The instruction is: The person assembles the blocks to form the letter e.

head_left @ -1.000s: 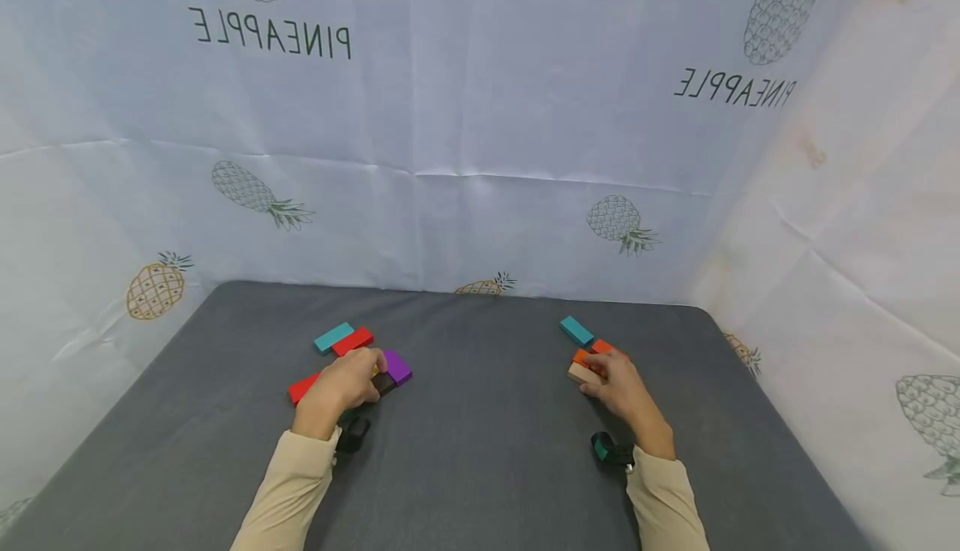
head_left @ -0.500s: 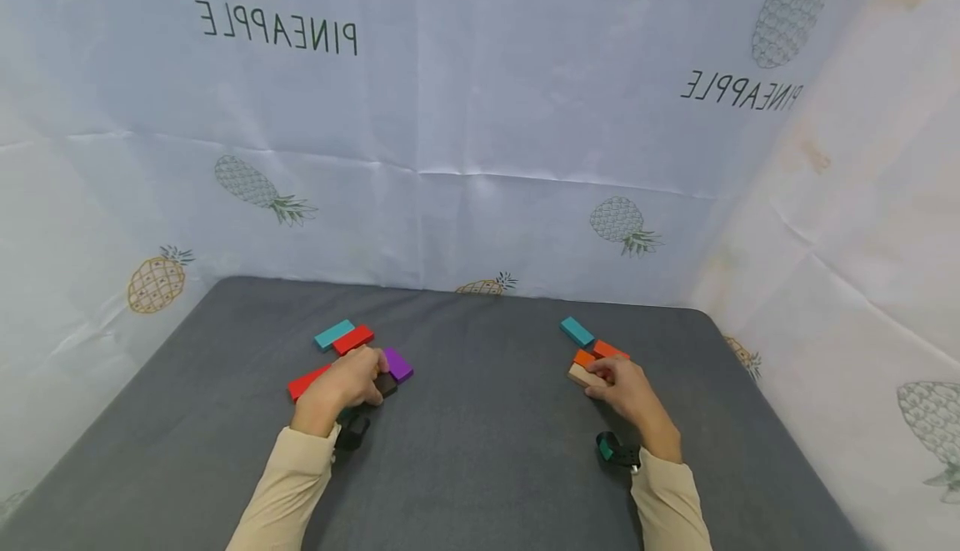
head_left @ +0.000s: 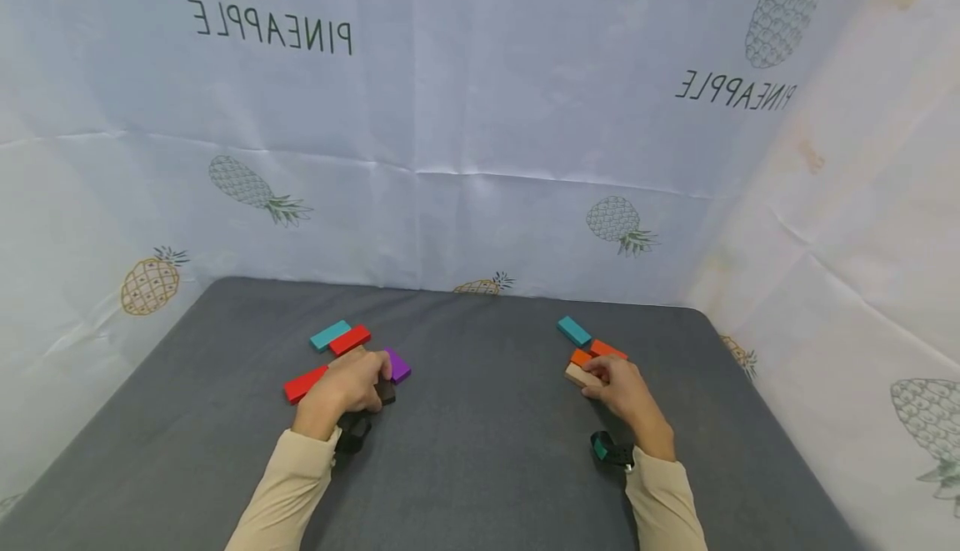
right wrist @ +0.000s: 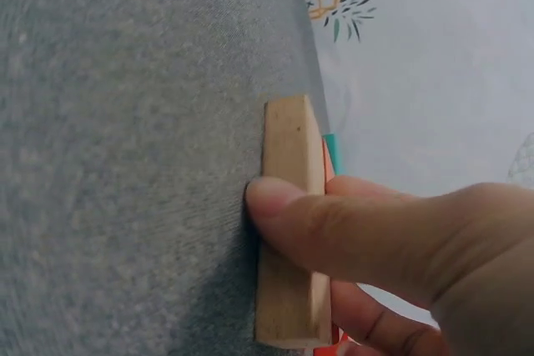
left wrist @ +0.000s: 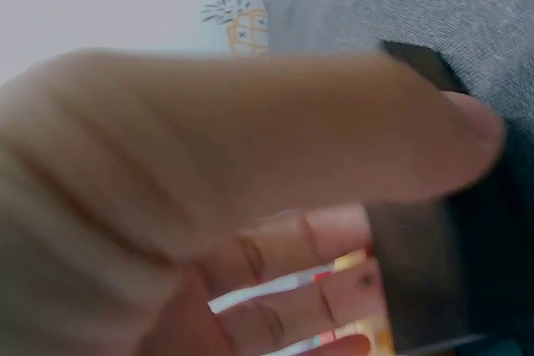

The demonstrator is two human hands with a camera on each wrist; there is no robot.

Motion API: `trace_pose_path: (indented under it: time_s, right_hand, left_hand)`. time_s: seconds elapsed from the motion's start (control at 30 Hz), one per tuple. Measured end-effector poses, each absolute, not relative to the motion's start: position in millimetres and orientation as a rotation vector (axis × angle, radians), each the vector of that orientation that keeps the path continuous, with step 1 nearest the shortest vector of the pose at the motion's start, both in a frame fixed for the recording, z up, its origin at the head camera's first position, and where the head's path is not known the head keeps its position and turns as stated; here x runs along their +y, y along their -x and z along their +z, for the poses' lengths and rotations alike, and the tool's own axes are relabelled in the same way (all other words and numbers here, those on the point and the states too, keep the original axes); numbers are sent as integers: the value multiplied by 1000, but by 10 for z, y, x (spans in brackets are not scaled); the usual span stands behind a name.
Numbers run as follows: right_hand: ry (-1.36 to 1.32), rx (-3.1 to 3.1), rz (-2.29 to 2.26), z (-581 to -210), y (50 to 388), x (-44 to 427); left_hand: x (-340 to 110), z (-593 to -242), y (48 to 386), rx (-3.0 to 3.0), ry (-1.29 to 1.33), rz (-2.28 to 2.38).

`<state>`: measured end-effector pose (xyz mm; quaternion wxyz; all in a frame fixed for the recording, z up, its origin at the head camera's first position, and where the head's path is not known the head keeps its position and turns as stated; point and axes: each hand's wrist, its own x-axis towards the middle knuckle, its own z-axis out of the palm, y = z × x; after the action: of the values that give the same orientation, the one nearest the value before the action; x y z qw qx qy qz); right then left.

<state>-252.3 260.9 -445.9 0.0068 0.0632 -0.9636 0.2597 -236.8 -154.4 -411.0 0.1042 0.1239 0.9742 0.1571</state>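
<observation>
At the left of the head view my left hand (head_left: 343, 386) grips a dark brown block (head_left: 387, 392). In the left wrist view the thumb crosses the front of this dark block (left wrist: 417, 273), and the fingers reach its other side. A purple block (head_left: 400, 366) lies just beyond that hand. On the right, my right hand (head_left: 624, 393) holds a plain wooden block (head_left: 577, 374) low at the table. The right wrist view has the thumb on one long face of the wooden block (right wrist: 288, 156), fingers behind it. An orange block (head_left: 581, 358) sits right behind it.
Around the left hand lie two red blocks, one nearer (head_left: 305, 384) and one farther (head_left: 350, 340), and a teal block (head_left: 330, 335). Past the right hand are another teal block (head_left: 574, 331) and an orange-red block (head_left: 608, 349). A pineapple-print curtain (head_left: 480, 117) rises behind the grey table (head_left: 480, 434).
Both hands stay nearly in place on their blocks. A yellow piece glimpsed by the left fingers one second ago is now hidden in the head view, which has shifted slightly.
</observation>
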Motion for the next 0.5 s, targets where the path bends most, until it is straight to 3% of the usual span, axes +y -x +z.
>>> trace_pose_path:
  time_s: [0.5]
  right_hand:
    - [-475,-2890,796,-4329,2483,2515]
  left_hand:
    - [-1449,-4040,2347,2893,-485,597]
